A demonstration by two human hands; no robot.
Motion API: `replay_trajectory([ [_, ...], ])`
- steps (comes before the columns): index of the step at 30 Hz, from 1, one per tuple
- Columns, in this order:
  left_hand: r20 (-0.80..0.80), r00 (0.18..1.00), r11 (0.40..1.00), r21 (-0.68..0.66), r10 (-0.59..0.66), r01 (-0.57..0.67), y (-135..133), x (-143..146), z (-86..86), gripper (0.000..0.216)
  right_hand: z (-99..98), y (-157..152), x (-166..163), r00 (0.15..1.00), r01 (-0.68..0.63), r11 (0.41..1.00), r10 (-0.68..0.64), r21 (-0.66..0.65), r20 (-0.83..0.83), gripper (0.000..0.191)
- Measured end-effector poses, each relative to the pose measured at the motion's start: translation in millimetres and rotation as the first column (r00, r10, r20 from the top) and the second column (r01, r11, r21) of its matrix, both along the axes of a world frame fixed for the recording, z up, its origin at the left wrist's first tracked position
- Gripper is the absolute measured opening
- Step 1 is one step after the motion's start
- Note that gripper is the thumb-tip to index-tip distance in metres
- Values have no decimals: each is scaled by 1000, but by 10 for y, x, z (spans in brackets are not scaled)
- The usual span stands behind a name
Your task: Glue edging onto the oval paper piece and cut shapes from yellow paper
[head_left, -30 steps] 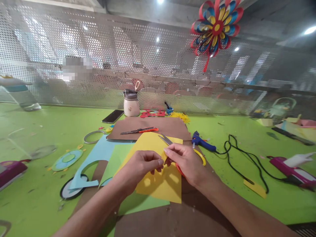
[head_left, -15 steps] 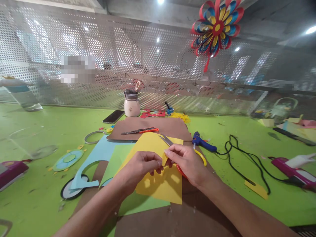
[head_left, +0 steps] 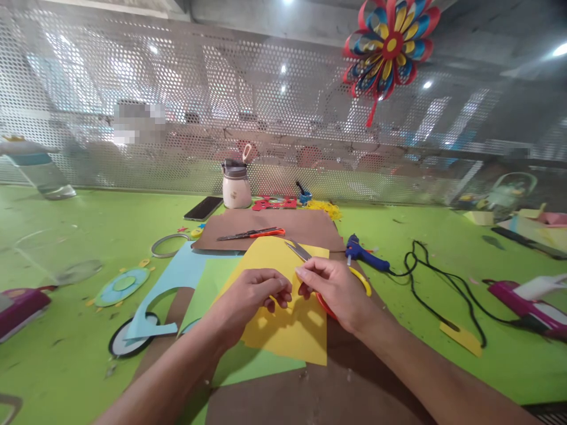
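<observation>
In the middle of the frame, the left hand and the right hand both pinch a small yellow piece over the yellow sheet lying on the worktop.

Blue glue gun right of brown paper; phone beside white jar; pinwheel overhead.

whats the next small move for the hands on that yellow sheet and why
Probably a small pull apart. The left hand and right hand pinch close together at one spot on the yellow sheet, which lies over a green sheet. What sits between the fingertips is too small to tell. The scissors lie partly under the right hand, so the work looks like hand work.
</observation>
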State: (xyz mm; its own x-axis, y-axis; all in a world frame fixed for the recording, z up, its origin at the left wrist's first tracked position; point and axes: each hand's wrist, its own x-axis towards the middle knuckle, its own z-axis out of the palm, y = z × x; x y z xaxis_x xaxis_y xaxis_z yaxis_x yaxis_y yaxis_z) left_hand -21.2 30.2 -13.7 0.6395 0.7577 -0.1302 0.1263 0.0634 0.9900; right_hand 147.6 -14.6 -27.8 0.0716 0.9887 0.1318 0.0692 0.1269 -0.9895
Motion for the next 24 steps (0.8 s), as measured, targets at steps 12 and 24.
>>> replay_trajectory([
  [12,-63,998,999,36,-31,33,5,32,-28,20,-36,-22,-27,1000,-18,1000,18,-15,6,18],
  [24,-42,999,999,29,27,-26,-6,16,2,14,-65,9,-34,978,4,999,-12,-40,-206,36],
])
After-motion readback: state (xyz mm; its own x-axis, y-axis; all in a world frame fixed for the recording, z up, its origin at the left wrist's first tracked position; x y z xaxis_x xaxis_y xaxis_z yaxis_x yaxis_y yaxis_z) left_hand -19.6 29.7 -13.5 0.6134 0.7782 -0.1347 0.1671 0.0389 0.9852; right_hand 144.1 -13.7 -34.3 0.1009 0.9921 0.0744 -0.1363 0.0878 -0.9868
